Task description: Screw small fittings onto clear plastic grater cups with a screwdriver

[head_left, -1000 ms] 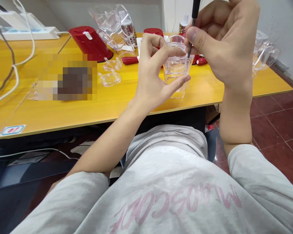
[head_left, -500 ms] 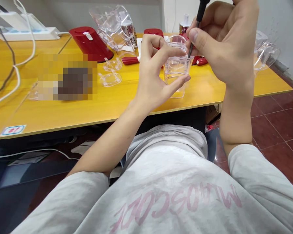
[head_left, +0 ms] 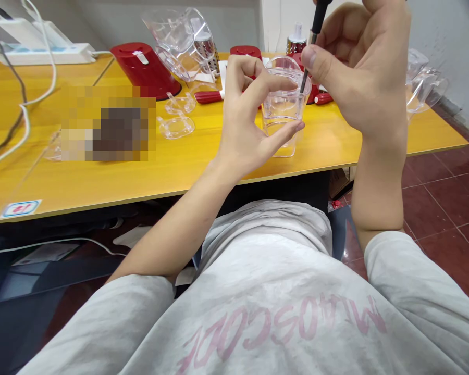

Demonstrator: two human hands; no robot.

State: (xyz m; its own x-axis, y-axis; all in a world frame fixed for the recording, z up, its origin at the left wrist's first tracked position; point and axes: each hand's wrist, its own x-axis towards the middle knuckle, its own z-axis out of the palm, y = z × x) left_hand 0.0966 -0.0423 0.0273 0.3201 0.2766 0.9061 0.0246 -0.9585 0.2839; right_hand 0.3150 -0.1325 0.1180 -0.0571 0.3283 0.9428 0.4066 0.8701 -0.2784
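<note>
A clear plastic container (head_left: 282,112) stands on the yellow table near its front edge. My left hand (head_left: 246,104) is wrapped round it from the left, thumb on the near side and forefinger across its upper part. My right hand (head_left: 352,73) grips a screwdriver (head_left: 319,21) with a black handle, partly cut off by the top of the view. The steel shaft slants down, and its tip meets the container's right side near the rim. Whether a screw sits under the tip is too small to tell.
Red housings (head_left: 140,70) and clear plastic pieces (head_left: 175,41) stand at the back. Flat clear parts (head_left: 176,126) lie left of my left hand, beside a red handle (head_left: 209,97). A white power strip (head_left: 50,54) with cables is far left. More clear parts (head_left: 424,86) sit at right.
My right hand's fingers have shifted slightly on the screwdriver, and the handle leans a little further left. The left hand and the container stay in place.
</note>
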